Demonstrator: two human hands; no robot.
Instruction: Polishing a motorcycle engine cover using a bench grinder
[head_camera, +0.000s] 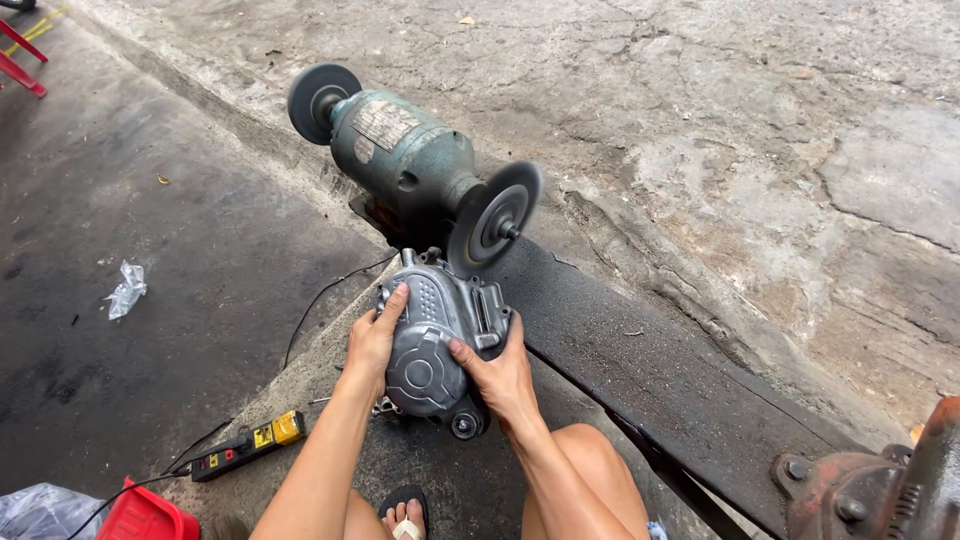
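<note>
Casting of grey ribbed metal, an engine cover with rounded face, sits clamped between both hands just below the right-hand grey wheel of the green-painted, worn bench grinder. Left hand grips its left edge; right hand wraps its right side. Rough, cracked concrete lies beyond the grinder; a yellow-and-black power strip lies below-left of it.
</note>
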